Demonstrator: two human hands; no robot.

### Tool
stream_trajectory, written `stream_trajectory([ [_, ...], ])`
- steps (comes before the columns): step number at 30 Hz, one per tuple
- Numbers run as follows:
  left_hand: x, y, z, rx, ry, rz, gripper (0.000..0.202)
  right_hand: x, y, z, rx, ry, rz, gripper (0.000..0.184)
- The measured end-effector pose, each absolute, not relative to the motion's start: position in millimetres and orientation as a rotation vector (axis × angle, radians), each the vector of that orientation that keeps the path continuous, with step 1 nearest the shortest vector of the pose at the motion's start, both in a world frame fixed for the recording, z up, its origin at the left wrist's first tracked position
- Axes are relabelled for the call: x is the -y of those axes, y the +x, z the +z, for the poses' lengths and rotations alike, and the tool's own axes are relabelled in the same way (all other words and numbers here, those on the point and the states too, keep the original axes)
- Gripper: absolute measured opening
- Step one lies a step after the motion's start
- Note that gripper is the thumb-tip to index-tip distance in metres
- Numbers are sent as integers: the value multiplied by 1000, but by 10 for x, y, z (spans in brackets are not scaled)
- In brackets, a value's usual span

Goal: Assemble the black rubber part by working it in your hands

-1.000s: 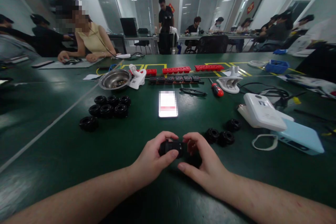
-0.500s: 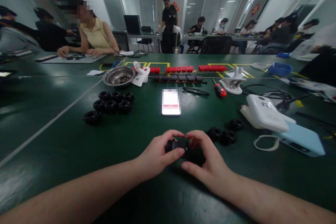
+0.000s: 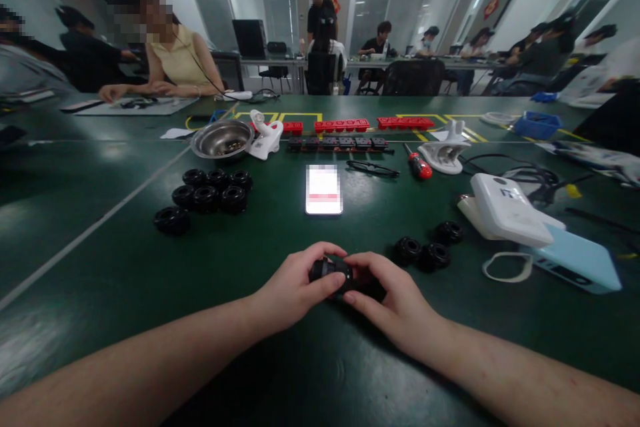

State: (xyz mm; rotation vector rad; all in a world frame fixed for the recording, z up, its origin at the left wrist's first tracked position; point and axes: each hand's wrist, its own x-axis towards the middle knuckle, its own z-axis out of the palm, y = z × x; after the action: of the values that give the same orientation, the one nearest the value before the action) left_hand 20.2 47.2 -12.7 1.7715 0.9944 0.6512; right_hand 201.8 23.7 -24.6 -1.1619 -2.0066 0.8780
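My left hand is closed round a small black cylindrical part, with the thumb across its near side and the fingers over its far side. From the other side my right hand grips the part's right end between thumb and fingers; that end is mostly hidden. Just beyond the right hand lie three black ring-shaped parts with holes in their middles. A larger group of similar black rings rests to the left.
A lit phone lies ahead of my hands. Behind it are glasses, a red-and-black screwdriver, black strips, red strips and a metal bowl. White and light-blue devices sit at right. A co-worker sits across.
My right hand has closed in on the right end of the black part, its thumb and fingers nearer together. The view has shifted slightly; the objects on the table lie as before.
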Motion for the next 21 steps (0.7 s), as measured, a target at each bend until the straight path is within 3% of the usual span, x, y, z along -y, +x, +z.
stream_trajectory([
  [4,-430,216,-80,-1066,1785,703,31,-249,2016,-225,2021,-1217,805,22],
  [9,-433,192,-98,-1009,1904,679,30,-298,2020,-230,2174,-1150,801,39],
  [15,-480,185,-127,-994,1840,619,32,-273,2024,-240,2065,-1212,846,21],
  [21,-447,219,-70,-1038,1786,692,28,-281,2029,-235,2018,-1206,841,27],
])
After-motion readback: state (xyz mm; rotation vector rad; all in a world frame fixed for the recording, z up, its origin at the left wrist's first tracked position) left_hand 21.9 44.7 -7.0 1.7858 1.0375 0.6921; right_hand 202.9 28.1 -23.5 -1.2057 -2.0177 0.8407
